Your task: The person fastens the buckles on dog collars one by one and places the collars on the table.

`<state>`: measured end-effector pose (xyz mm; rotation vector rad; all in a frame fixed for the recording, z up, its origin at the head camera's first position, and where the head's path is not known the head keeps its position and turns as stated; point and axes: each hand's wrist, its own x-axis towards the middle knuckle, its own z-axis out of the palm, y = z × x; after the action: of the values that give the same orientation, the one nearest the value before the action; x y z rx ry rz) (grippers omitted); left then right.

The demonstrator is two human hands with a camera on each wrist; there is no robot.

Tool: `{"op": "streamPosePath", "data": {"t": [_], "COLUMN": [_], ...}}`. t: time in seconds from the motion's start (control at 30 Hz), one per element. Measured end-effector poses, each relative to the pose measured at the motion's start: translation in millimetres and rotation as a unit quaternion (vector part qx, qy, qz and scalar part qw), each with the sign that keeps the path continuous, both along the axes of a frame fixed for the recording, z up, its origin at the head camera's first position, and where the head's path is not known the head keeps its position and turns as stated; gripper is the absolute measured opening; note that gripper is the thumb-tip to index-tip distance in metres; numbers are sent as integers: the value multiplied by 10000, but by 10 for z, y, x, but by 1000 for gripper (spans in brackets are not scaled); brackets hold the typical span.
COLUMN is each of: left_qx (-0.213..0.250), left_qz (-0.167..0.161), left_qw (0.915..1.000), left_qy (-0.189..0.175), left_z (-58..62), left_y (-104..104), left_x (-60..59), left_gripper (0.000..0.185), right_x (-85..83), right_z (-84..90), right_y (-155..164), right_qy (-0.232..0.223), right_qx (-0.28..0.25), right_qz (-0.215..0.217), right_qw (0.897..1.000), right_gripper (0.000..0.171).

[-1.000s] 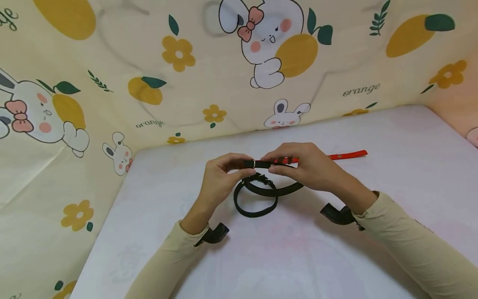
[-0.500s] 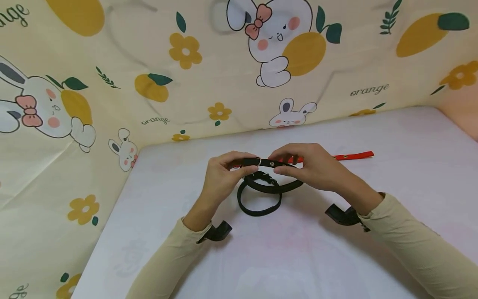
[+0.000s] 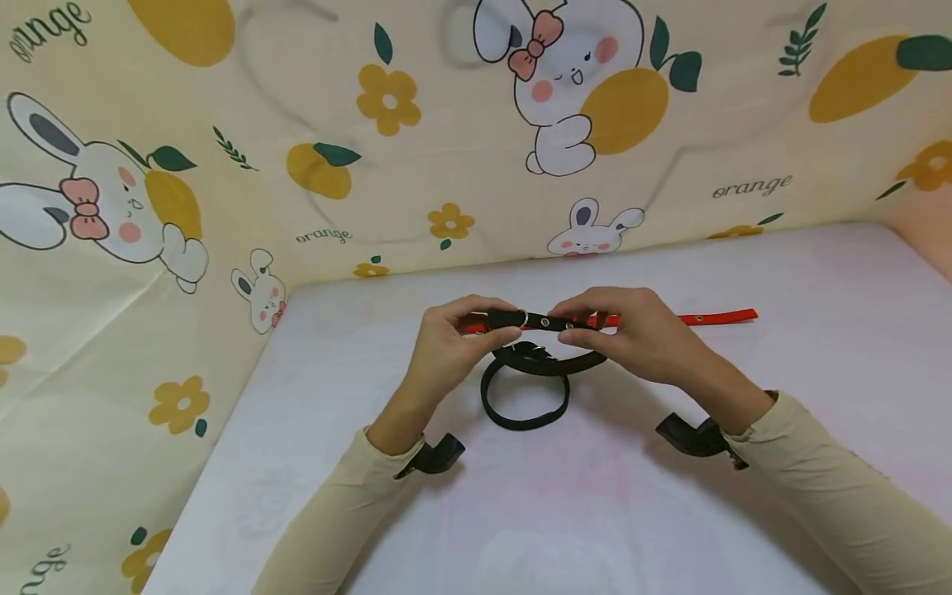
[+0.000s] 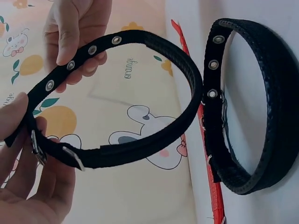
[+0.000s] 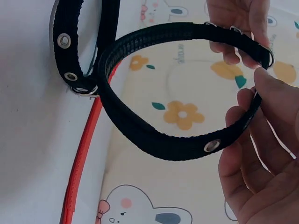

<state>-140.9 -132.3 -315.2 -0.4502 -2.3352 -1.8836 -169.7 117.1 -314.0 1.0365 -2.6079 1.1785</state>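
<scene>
Black eyeleted collar (image 3: 543, 321), looped, pinched at its buckle end by left hand (image 3: 446, 351), strap end by right hand (image 3: 640, 339).

Home setup w/ bunny-print cloth (image 3: 223, 207)

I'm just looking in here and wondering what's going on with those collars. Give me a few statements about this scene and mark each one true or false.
1. Both hands hold one black collar. True: the left hand pinches the buckle end and the right hand the strap end with the eyelets of the held collar.
2. A second black collar lies on the table. True.
3. The red strap is wrapped round the right wrist. False: it lies flat on the table behind the hands.
4. The held collar is buckled shut. False: the strap end is not through the buckle.
5. The wall cloth is plain white. False: it shows rabbits and oranges.
</scene>
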Motion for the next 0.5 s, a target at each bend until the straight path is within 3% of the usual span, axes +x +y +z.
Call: {"op": "streamPosePath", "data": {"t": [0.23, 0.5], "left_qx": [-453, -406], "left_qz": [5, -210], "left_qw": [9985, 9982], "left_qy": [308, 380], "left_z": [-25, -82], "left_y": [22, 51], "left_x": [-18, -33], "left_gripper": [23, 24], "right_x": [20, 61], "right_z": [4, 6], "right_y": [-31, -63], "right_qy": [194, 247], "right_qx": [-142, -52], "right_qz": [80, 42], "right_qw": [9997, 9997], "right_gripper": [25, 25]}}
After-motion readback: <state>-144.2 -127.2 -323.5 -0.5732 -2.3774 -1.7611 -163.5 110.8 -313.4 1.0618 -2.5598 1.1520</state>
